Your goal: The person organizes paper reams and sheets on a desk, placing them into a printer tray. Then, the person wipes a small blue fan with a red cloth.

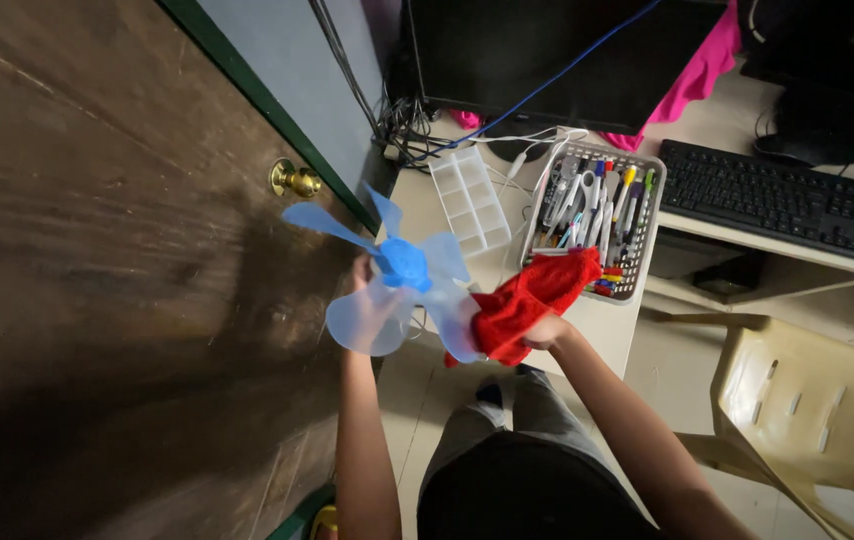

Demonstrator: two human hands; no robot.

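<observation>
Two hands share the work: our left hand (362, 280) grips the blue fan blade (397, 275) just left of the pen basket (647, 215), our right hand (544, 328) clutches the red cloth (527, 300) against it, and hard wiping could snap a thin vane.

The fan blade (402, 275) is translucent pale blue with a deeper blue hub. The cloth (527, 303) against it is bright red. The door (97, 250) is dark brown woodgrain with a green frame and a brass knob (295, 180). The compartment box (470, 200) is clear white, the pen basket (595, 215) grey with multicoloured markers. The keyboard (782, 200) is black, the chair (817, 410) cream, the hanging fabric (697, 70) pink.
</observation>
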